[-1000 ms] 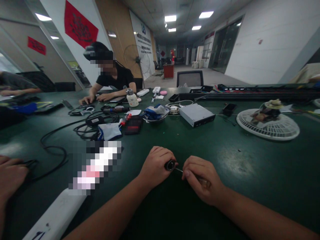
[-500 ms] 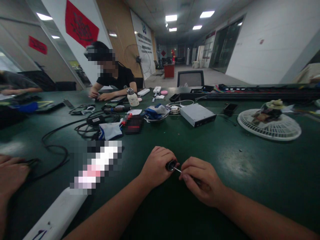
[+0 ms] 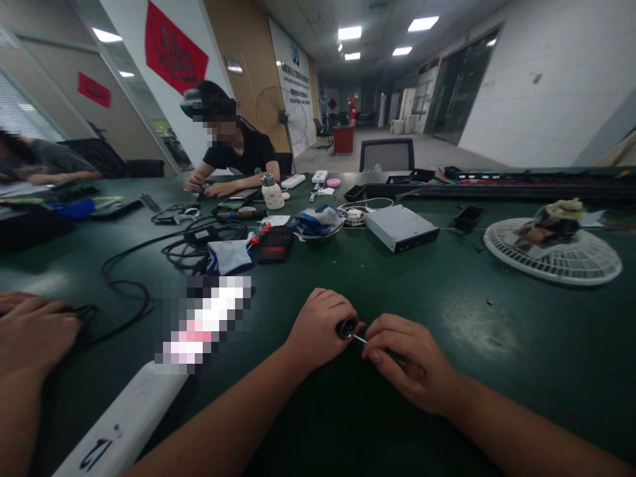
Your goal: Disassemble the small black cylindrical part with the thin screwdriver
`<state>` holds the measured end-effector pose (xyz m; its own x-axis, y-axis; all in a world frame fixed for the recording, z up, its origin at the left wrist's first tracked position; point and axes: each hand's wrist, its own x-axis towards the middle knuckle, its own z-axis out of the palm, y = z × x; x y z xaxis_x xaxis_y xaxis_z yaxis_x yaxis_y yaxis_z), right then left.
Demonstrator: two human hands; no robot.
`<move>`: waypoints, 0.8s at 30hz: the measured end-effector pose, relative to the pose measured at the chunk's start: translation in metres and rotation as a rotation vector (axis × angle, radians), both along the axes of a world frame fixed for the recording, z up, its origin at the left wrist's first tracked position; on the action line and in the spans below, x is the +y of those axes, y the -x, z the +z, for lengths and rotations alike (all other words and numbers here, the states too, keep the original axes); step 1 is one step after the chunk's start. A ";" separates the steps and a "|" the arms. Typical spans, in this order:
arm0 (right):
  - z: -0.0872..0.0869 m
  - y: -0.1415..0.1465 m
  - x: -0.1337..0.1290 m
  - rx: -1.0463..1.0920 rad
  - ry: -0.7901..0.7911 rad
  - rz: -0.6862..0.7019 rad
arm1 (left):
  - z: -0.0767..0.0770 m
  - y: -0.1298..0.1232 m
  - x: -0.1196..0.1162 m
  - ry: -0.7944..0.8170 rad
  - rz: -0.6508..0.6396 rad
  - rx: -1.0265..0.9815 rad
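Observation:
My left hand is closed around a small black round part, whose hollow, ringed end faces me and to the right. My right hand grips a screwdriver with a thin metal shaft and a brownish handle mostly covered by my fingers. The shaft points left, and its end reaches the lower right rim of the black part. Whether the tip is inside or only against the rim, I cannot tell. Both hands are close together, just above the green tabletop.
Left of my forearm lies a long white device, its far end pixelated. Another person's hand rests beside black cables. Farther back are a grey metal drive, a white fan grille, a bottle and a seated person.
The whole view has shifted, so things sit a little farther right in the picture. More of the screwdriver handle shows, and its shaft meets the black part nearer the rim.

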<state>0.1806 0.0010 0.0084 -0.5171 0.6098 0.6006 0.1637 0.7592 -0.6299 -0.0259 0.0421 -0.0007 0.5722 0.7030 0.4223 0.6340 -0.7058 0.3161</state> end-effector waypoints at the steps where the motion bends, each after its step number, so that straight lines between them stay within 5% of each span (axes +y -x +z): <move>1: 0.000 0.000 0.000 0.001 -0.004 0.005 | 0.000 0.000 0.000 0.001 -0.004 0.005; 6: 0.001 -0.001 -0.001 0.041 -0.021 -0.126 | 0.001 -0.001 -0.001 0.001 0.000 0.012; 12: -0.001 0.000 0.001 -0.010 0.033 0.021 | 0.000 0.000 -0.001 0.002 0.012 0.019; 19: -0.001 -0.001 0.000 -0.004 0.037 -0.104 | 0.001 -0.002 -0.002 0.050 0.134 0.019; 24: -0.003 -0.002 0.002 -0.074 0.129 -0.008 | 0.002 -0.003 -0.002 0.003 0.193 0.081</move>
<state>0.1825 0.0031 0.0058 -0.5517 0.6836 0.4778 0.2187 0.6714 -0.7081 -0.0228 0.0402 0.0011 0.4588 0.8041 0.3780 0.7805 -0.5680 0.2609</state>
